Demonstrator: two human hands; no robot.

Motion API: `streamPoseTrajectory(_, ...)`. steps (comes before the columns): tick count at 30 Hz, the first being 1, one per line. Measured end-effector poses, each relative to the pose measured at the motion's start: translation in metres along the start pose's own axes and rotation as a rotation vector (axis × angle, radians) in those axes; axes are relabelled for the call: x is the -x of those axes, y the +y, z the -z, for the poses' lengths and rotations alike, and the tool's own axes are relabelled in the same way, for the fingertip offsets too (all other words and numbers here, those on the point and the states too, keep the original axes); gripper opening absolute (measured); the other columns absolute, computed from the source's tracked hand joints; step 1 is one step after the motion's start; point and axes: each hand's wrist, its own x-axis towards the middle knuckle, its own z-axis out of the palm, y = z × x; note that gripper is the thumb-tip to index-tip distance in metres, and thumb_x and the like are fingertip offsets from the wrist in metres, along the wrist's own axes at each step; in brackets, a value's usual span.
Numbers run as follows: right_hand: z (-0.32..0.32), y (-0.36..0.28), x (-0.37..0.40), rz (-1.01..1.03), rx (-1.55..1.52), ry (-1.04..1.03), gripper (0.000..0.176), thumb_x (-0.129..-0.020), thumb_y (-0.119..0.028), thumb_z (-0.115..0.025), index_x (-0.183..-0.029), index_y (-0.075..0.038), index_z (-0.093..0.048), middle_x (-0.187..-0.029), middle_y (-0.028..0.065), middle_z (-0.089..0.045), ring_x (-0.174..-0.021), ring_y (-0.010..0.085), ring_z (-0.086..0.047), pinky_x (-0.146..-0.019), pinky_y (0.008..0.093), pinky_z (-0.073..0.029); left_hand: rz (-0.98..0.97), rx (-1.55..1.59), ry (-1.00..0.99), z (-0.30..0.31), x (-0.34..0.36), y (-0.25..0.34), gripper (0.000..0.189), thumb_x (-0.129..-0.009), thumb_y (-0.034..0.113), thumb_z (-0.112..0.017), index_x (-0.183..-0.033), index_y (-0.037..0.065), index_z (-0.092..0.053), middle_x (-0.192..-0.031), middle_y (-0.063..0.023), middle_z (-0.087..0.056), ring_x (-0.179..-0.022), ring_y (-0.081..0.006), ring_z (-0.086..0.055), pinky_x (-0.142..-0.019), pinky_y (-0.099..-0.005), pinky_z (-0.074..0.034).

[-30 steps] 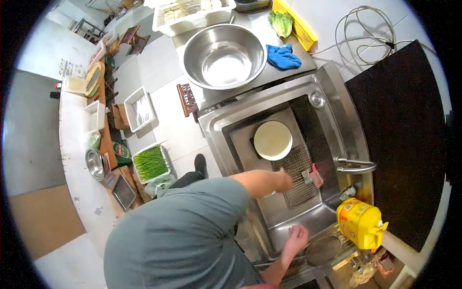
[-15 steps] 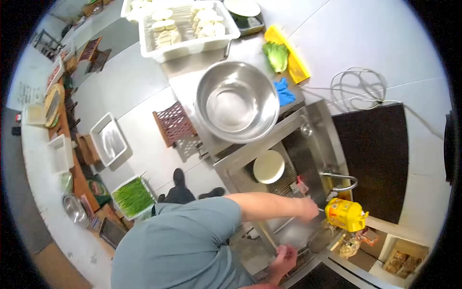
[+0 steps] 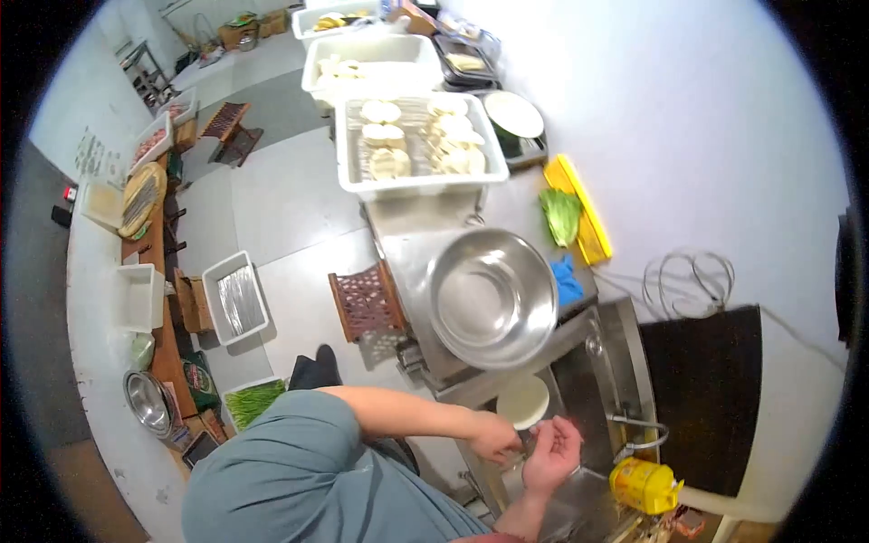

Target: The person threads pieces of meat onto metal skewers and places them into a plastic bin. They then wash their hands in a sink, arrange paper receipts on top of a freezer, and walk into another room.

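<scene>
My left hand (image 3: 493, 439) is over the near side of the metal sink (image 3: 579, 385), its fingers curled together. Whatever it may hold is hidden. Close beside it, my right hand (image 3: 554, 454) is raised with the palm turned inward and the fingers loosely bent, apart from the thumb. I see nothing clearly held in it. Just beyond both hands, a pale round dish-like thing (image 3: 522, 401) lies in the sink. The curved tap (image 3: 641, 433) stands at the sink's far side, near a yellow jug (image 3: 644, 486).
A large steel bowl (image 3: 493, 299) stands on the metal counter, near blue gloves (image 3: 567, 279), a leafy green vegetable (image 3: 561, 217) and a yellow tray (image 3: 593, 237). White tubs (image 3: 421, 188) line the counter. A brown stool (image 3: 367, 303) and a white bin (image 3: 262, 317) stand on the floor.
My left hand has come back from near the yellow jug toward my body. My right hand has risen beside it. The camera view has shifted, showing more of the counter.
</scene>
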Motion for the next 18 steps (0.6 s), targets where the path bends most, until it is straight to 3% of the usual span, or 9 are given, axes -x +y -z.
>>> streamPoseTrajectory(5,-0.133,-0.040,-0.038,0.103,-0.108,-0.220,0.020,-0.088,0.001,-0.061,-0.107,0.005,-0.057,-0.088,0.0099,-0.065,-0.079,0.0152,-0.063,-0.075,0.0295,-0.053,0.212,-0.019,0.302,0.123,0.170,-0.021,0.041,-0.085,0.035,-0.064,-0.110,0.003,-0.059,-0.097,-0.0179,-0.064,-0.092,-0.0382,-0.060,-0.078,-0.0457,-0.049)
streamPoseTrajectory(6,-0.166,-0.045,-0.042,0.130,-0.071,-0.275,0.021,-0.087,0.001,-0.062,-0.107,0.005,-0.057,-0.088,0.0099,-0.066,-0.079,0.0153,-0.063,-0.075,0.0294,-0.053,0.198,-0.025,0.450,0.137,0.209,-0.033,0.041,-0.085,0.034,-0.064,-0.111,0.003,-0.060,-0.098,-0.0175,-0.064,-0.092,-0.0378,-0.061,-0.078,-0.0446,-0.050)
streamPoseTrajectory(11,-0.367,-0.080,-0.039,0.172,-0.007,-0.492,0.022,-0.083,-0.002,-0.067,-0.104,0.003,-0.061,-0.085,0.0099,-0.068,-0.077,0.0146,-0.065,-0.072,0.0276,-0.053,0.408,-0.025,0.691,0.223,0.398,-0.079,0.035,-0.085,0.032,-0.064,-0.108,0.005,-0.063,-0.098,-0.0173,-0.065,-0.093,-0.0359,-0.061,-0.078,-0.0439,-0.050)
streamPoseTrajectory(14,-0.482,-0.143,-0.035,0.186,0.002,-0.721,0.024,-0.083,-0.005,-0.069,-0.104,0.003,-0.062,-0.085,0.0106,-0.069,-0.076,0.0154,-0.067,-0.070,0.0281,-0.054,0.616,-0.048,0.830,0.287,0.502,-0.080,0.034,-0.086,0.031,-0.065,-0.108,0.006,-0.064,-0.100,-0.0157,-0.066,-0.095,-0.0346,-0.062,-0.081,-0.0426,-0.050)
streamPoseTrajectory(16,-0.540,-0.169,-0.047,0.443,0.044,-0.860,0.025,-0.082,-0.009,-0.070,-0.104,0.002,-0.063,-0.086,0.0130,-0.069,-0.077,0.0191,-0.069,-0.066,0.0291,-0.056,0.704,-0.088,0.968,0.321,0.564,-0.091,0.035,-0.086,0.032,-0.065,-0.108,0.005,-0.064,-0.103,-0.0152,-0.066,-0.097,-0.0332,-0.063,-0.083,-0.0412,-0.050)
streamPoseTrajectory(18,-0.588,-0.190,-0.060,0.433,0.057,-0.909,0.025,-0.082,-0.009,-0.070,-0.103,0.002,-0.063,-0.085,0.0131,-0.069,-0.076,0.0206,-0.069,-0.067,0.0294,-0.056,0.783,-0.101,1.093,0.356,0.617,-0.104,0.035,-0.086,0.032,-0.065,-0.108,0.005,-0.064,-0.105,-0.0148,-0.066,-0.098,-0.0317,-0.063,-0.084,-0.0396,-0.050)
